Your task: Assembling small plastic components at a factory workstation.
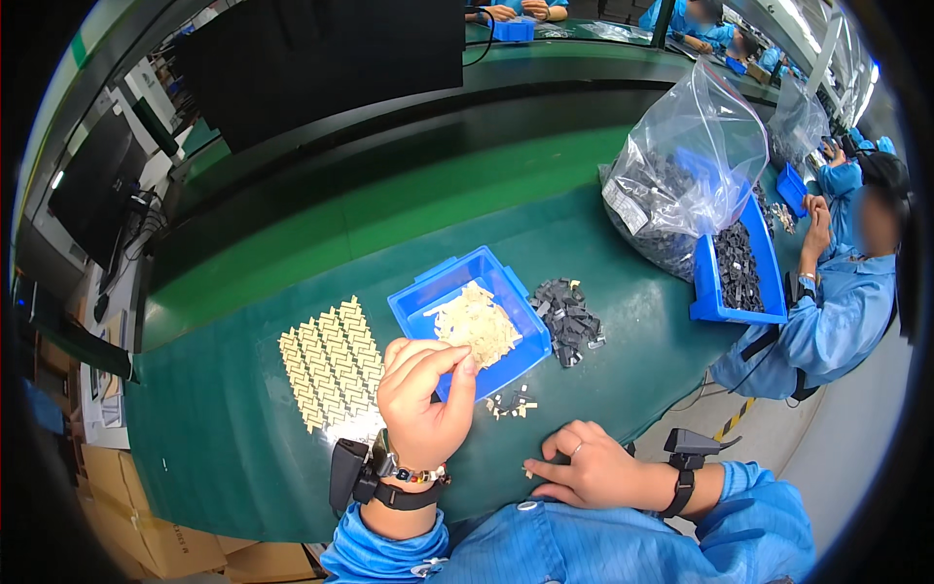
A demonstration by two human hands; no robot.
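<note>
Beige pieces [479,319] sit heaped in your blue bin [525,356]. Left hand [426,394]: grip pinched together over its near side, any held piece hidden; right hand [592,467]: can't tell. Pinch single pieces lightly so none scatter.

left hand [424,401] pinched, right hand [595,471] curled

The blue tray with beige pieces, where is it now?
In the head view, the blue tray is near centre, left of the loose black parts, partly behind the left hand.
</note>
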